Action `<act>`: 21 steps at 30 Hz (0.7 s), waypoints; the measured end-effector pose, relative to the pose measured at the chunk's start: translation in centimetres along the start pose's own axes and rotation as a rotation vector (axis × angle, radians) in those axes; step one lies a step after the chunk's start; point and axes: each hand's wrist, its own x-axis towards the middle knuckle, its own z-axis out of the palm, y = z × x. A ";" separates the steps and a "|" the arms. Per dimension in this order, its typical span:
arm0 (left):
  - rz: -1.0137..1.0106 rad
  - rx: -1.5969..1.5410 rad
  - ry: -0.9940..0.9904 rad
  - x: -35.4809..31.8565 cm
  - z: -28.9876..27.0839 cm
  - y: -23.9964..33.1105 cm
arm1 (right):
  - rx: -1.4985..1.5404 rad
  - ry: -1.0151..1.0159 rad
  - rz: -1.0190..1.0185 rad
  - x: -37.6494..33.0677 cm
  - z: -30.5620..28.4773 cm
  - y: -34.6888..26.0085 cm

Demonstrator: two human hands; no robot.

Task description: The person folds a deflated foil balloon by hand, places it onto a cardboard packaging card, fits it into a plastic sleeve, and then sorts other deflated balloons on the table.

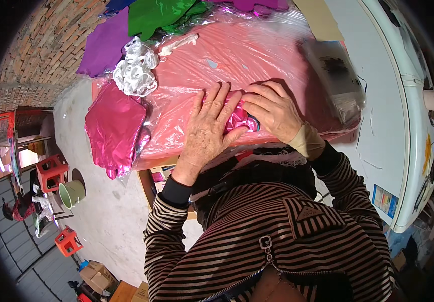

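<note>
A folded piece of shiny pink foil [237, 120] lies on the plastic-covered pink table surface [176, 118], between my two hands. My left hand [209, 121] rests flat on its left side, fingers stretched out and apart. On the other side, my right hand [275, 110] curls its fingers over the foil's right end; its thumb is hidden. A tan wrap circles my right wrist. Near the foil's lower right edge shows a small dark rim that I cannot make out.
Flat pink foil pieces [116, 126] hang over the left table edge, below a bunch of white looped coils [136, 70]. Purple [103, 45] and green foil [156, 17] lie at the far left. A clear plastic package [335, 80] sits at right. Red stools [52, 172] and a bucket [72, 194] stand on the floor.
</note>
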 end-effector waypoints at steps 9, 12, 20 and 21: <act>-0.011 -0.045 0.008 0.1 -0.1 0.1 | 0.147 0.192 -0.125 -2.8 0.1 -2.2; -0.007 -0.062 0.008 0.1 -0.2 0.0 | 0.109 0.073 -0.160 -3.5 -0.2 -3.4; -0.007 -0.062 0.000 0.1 -0.5 0.3 | 0.010 0.000 -0.064 -4.4 0.1 -3.6; -0.006 -0.061 0.000 0.1 -0.5 0.3 | -0.015 -0.008 -0.049 -4.3 0.1 -3.7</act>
